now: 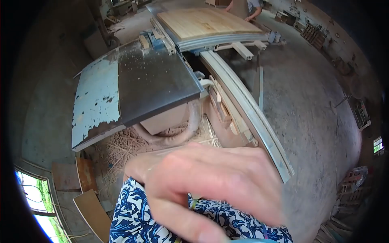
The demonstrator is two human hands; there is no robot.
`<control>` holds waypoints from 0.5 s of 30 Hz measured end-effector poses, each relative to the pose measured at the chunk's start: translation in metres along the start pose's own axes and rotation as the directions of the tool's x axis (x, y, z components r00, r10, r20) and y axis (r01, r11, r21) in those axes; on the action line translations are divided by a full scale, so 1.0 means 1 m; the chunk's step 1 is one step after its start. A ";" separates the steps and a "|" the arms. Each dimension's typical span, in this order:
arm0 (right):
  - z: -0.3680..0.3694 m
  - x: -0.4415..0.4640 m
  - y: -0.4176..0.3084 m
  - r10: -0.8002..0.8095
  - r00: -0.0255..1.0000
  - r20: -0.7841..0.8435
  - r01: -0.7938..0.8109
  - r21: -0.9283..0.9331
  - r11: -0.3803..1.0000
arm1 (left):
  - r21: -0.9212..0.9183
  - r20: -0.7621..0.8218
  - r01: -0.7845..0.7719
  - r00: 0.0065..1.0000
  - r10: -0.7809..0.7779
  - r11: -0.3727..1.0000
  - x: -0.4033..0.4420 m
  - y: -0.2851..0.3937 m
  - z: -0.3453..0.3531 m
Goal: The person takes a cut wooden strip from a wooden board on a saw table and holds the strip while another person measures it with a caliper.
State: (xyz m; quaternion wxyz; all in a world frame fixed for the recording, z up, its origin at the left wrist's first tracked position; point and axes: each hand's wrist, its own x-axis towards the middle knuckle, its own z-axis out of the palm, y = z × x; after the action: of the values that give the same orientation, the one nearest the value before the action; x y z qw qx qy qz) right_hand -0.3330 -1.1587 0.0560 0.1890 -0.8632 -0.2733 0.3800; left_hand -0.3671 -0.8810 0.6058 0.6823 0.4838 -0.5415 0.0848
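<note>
Close to the camera, one large hand, which looks like my left hand (206,182), crosses in front of a blue and white patterned garment (133,210). Its wrist is at the left, the fingers are bent towards the right, and the thumb lies below, apart from the index finger. The fingertips are blurred or hidden, so a grip cannot be made out. A pale blue edge (255,240) shows at the bottom near the thumb tip. I cannot make out my right hand.
Ahead stands a saw table (158,85) with a long metal rail (243,101). A wooden panel (206,22) lies beyond it, with another person's hand (253,16) behind. Below are a hose (162,139) and wood scraps (117,150). Boards (93,210) lean at lower left.
</note>
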 end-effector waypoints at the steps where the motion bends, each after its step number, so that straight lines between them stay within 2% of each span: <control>1: 0.005 0.001 0.006 -0.002 1.000 0.005 0.002 -0.012 1.000 | -0.022 0.002 0.035 0.999 -0.034 0.999 -0.005 -0.002 0.003; 3: 0.006 0.009 0.008 -0.026 1.000 -0.009 0.026 -0.026 0.999 | -0.065 0.028 0.111 0.994 -0.109 0.992 -0.010 -0.002 0.006; 5: 0.006 0.001 0.011 -0.015 0.999 0.046 0.015 -0.007 1.000 | -0.097 0.091 0.156 0.985 -0.147 0.983 -0.003 0.001 0.011; 9: -0.004 0.007 0.013 -0.043 0.999 -0.017 0.043 0.003 0.999 | -0.052 0.128 0.038 0.991 -0.031 0.998 0.033 0.017 0.011; 13: -0.008 0.019 0.013 -0.061 0.998 0.034 0.062 -0.013 0.998 | 0.014 0.136 -0.015 0.991 0.013 1.000 0.024 0.010 0.017; 14: -0.014 0.018 0.009 -0.074 0.997 0.023 0.074 -0.016 0.997 | -0.021 -0.124 -0.113 0.986 0.110 0.993 0.015 -0.001 0.036; 15: -0.022 0.016 0.001 -0.086 0.996 0.011 0.086 -0.018 0.996 | -0.030 -0.377 -0.216 0.907 0.189 0.976 0.012 -0.010 0.054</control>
State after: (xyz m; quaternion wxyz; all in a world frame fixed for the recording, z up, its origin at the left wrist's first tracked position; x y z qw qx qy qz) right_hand -0.3074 -1.1528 0.0604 0.1959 -0.8503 -0.3145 0.3737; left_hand -0.3913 -0.9314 0.6073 0.7768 0.3755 -0.4524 0.2257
